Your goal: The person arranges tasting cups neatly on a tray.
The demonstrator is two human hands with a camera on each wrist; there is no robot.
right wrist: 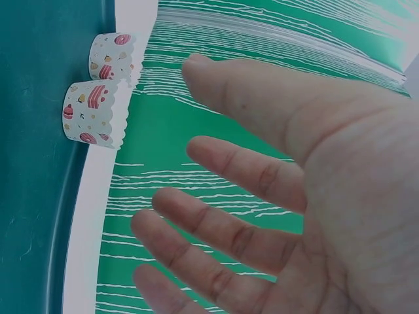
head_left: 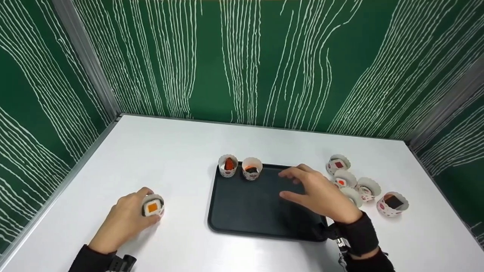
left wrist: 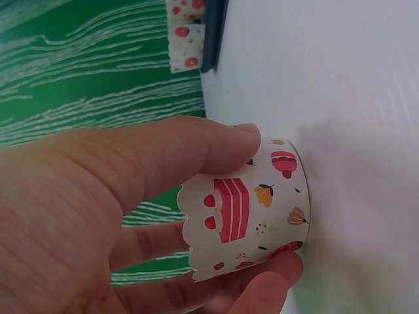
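Note:
At the left of the table, my left hand [head_left: 126, 217] grips a paper baking cup [head_left: 155, 206] holding a white piece with an orange square on top. In the left wrist view the thumb and fingers wrap round the printed cup [left wrist: 245, 209], whose base is at or very near the white surface. My right hand [head_left: 315, 192] hovers over the right part of a dark tray [head_left: 249, 211], fingers spread and nothing between them. Two paper cups stand at the tray's far left: one with a red piece [head_left: 229, 164], the other with a dark and orange piece [head_left: 251, 169].
Right of the tray several more paper cups with small pieces cluster on the table, one [head_left: 338, 164] at the back and one with a dark square [head_left: 393, 204] nearest the right edge. Green panels [head_left: 208, 68] with white wavy lines enclose the white table [head_left: 170, 143].

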